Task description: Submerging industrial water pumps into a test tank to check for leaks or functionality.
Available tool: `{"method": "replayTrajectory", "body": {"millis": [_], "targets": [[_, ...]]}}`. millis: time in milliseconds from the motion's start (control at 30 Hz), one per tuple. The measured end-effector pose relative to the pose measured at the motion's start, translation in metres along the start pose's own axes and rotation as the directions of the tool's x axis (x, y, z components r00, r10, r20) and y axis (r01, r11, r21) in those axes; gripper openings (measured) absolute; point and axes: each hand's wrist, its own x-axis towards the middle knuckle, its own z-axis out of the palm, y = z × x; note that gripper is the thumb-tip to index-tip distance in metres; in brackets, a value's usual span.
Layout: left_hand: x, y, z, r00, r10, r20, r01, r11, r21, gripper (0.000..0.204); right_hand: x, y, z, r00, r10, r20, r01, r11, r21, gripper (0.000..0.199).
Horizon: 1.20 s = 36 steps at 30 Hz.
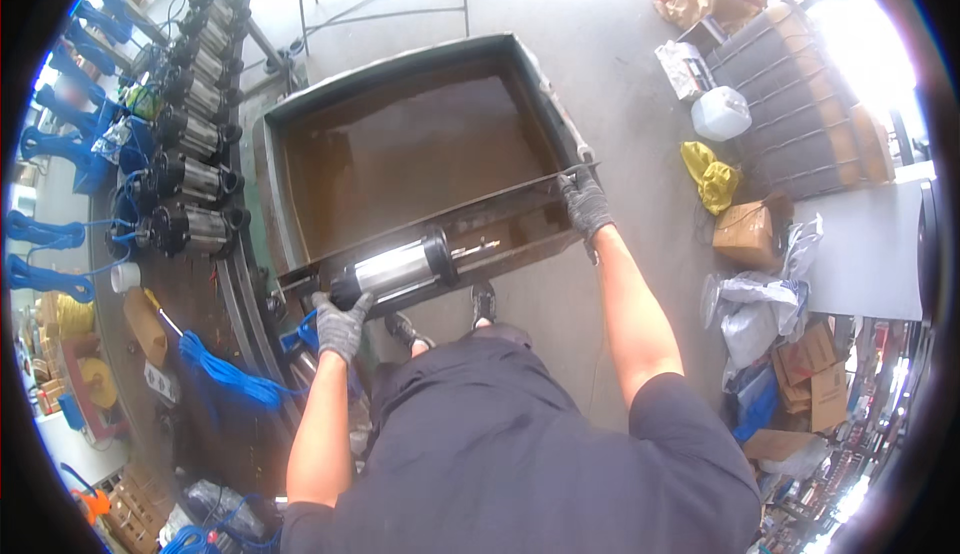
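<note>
A cylindrical pump (395,268), steel-bodied with black ends, lies across the near side of a metal tank (262,169) of brown water. A thin brass-tipped fitting (480,249) sticks out from its right end. My left hand (340,326), in a grey glove, is closed around the pump's black left end; its fingertips are partly hidden. Blue cable (300,334) shows beside that hand. At the tank's near right corner, my gloved right hand (585,202) grips the end of a dark metal bar (500,200) that runs along the water behind the pump.
Similar pumps (190,176) line a bench on the left, with blue cable bundles (230,369) nearby. To the right are a white jug (720,114), a yellow bag (710,176), cardboard boxes (750,234) and plastic wrap (750,319). A metal frame stand (385,24) stands beyond the tank.
</note>
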Motion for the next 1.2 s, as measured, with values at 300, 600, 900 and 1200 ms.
{"method": "replayTrajectory", "body": {"millis": [300,600,900,1200], "targets": [[0.013,-0.014,0.002,0.997,-0.034,0.07,0.034,0.999,0.001,0.115,-0.083,-0.066,0.064,0.745,0.359,0.562,-0.627,0.665,0.405,0.015],[0.02,-0.021,0.003,0.997,-0.022,0.069,0.018,0.999,0.049,0.116,-0.083,-0.069,0.071,0.686,0.375,0.624,-0.687,0.617,0.384,0.016],[0.015,-0.008,-0.004,0.998,-0.008,0.055,0.005,0.998,0.055,0.11,-0.084,-0.079,0.076,0.68,0.436,0.59,-0.699,0.628,0.342,0.016],[0.013,-0.003,-0.004,0.999,-0.031,0.015,0.028,0.988,0.153,0.111,-0.082,-0.071,0.078,0.663,0.439,0.606,-0.713,0.618,0.332,0.016]]}}
